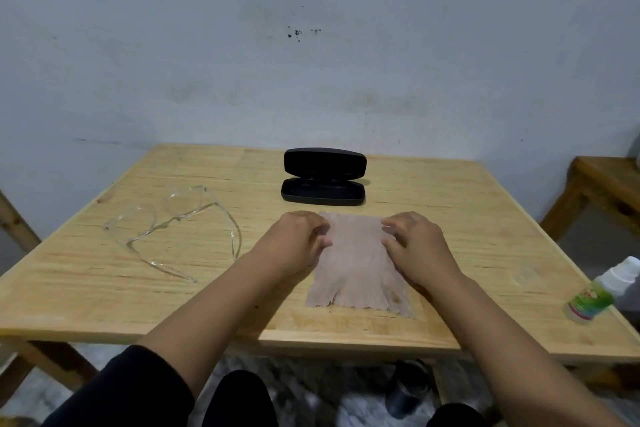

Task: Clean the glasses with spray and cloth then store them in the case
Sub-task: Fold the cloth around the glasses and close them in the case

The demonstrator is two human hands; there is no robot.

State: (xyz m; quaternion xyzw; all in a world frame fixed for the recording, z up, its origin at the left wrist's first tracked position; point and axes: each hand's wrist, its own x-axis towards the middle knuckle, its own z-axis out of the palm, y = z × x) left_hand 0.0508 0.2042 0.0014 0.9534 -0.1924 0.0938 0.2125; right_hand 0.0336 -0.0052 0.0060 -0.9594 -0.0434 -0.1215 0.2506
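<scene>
On the left part of the wooden table [450, 204], the clear-framed glasses [173, 229] lie unfolded, their transparent plastic temples splayed toward the near edge and their lenses facing the far side. They sit well apart from both hands, untouched.

Near the table's middle, a thin pinkish-beige cleaning cloth [356, 267] is spread flat; its surface is finely wrinkled, roughly rectangular, with a ragged, slightly curled near edge. The person's left hand [298, 243] rests on the cloth's left border with fingers curled inward, fingertips pinching or pressing the fabric at its upper corner; whether it truly grips the cloth cannot be told. The right hand [415, 246] lies on the right border, fingers bent and partly spread, pressing down on the material. Both bare forearms reach in from the near side, the left emerging from a dark sleeve [131, 388].

Just beyond the cloth stands a black hard-shell glasses case [323, 177], oblong with rounded ends, its lid raised upright and the shallow tray open toward the person.

At the right edge of the table, a small spray bottle [602, 288] with a white cap and a green label appears tilted, well apart from the cloth. The tabletop is pale wood with visible grain and plank seams.
</scene>
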